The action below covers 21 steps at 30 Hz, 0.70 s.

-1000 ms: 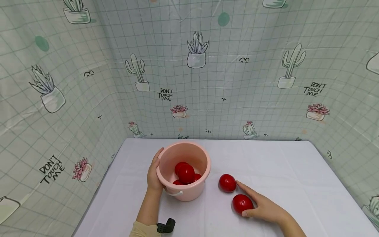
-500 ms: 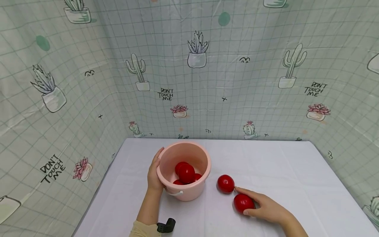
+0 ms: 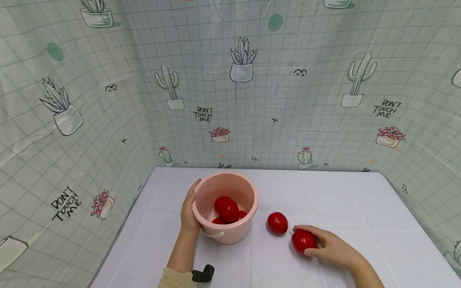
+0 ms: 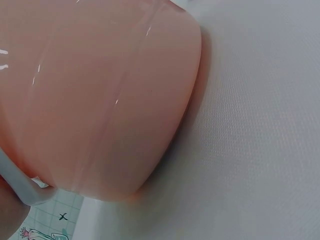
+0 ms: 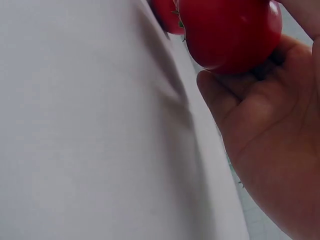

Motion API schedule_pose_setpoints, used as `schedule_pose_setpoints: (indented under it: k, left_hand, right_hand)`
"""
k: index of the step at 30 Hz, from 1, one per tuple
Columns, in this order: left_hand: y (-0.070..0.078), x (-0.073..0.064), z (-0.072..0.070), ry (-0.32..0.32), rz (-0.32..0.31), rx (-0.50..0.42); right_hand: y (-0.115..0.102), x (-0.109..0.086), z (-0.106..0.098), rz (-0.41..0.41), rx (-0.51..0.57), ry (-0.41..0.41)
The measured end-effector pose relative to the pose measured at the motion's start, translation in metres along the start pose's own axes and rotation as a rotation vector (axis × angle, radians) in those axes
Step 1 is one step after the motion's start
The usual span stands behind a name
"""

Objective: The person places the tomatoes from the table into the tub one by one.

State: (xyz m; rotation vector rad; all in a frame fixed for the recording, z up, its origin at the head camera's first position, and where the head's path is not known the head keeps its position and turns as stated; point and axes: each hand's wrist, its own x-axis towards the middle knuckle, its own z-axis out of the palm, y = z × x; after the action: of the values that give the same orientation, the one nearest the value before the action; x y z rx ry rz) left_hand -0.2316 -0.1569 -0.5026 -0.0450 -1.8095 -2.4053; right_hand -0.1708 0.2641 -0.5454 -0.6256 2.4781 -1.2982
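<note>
A pink bucket [image 3: 234,234] stands on the table at centre left, its mouth tipped toward the head camera. Inside it lie several red tomatoes [image 3: 228,211]. My left hand [image 3: 189,214] holds the bucket's left side, fingertips up by the rim; the left wrist view shows mainly the pink wall [image 4: 110,100]. To the right, my right hand [image 3: 333,249] grips a tomato [image 3: 303,241] between thumb and fingers. In the right wrist view the held tomato [image 5: 230,30] shows a bit of green stem. Another tomato [image 3: 277,223] sits on the cloth between the bucket and that hand.
A white cloth covers the table [image 3: 324,196]. Behind and at both sides hangs a curtain [image 3: 273,92] with printed cacti. The bucket's pale handle [image 3: 215,235] hangs down at its front. A black device [image 3: 203,274] is strapped at my left wrist.
My right hand has closed around the nearer tomato and shifted it a little right and up, away from the other one. The left hand and bucket stay in place.
</note>
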Motion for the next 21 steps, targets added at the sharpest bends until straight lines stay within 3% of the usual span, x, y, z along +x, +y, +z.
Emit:
schedule_pose_setpoints:
  k: [9, 21]
  left_hand:
    - [-0.001, 0.000, 0.001, 0.002, -0.001, -0.026]
    - [-0.002, 0.001, 0.000, -0.012, 0.009, -0.033]
  right_hand:
    - [-0.014, 0.012, -0.018, -0.028, 0.034, -0.014]
    - [-0.052, 0.046, -0.049, -0.072, 0.020, -0.066]
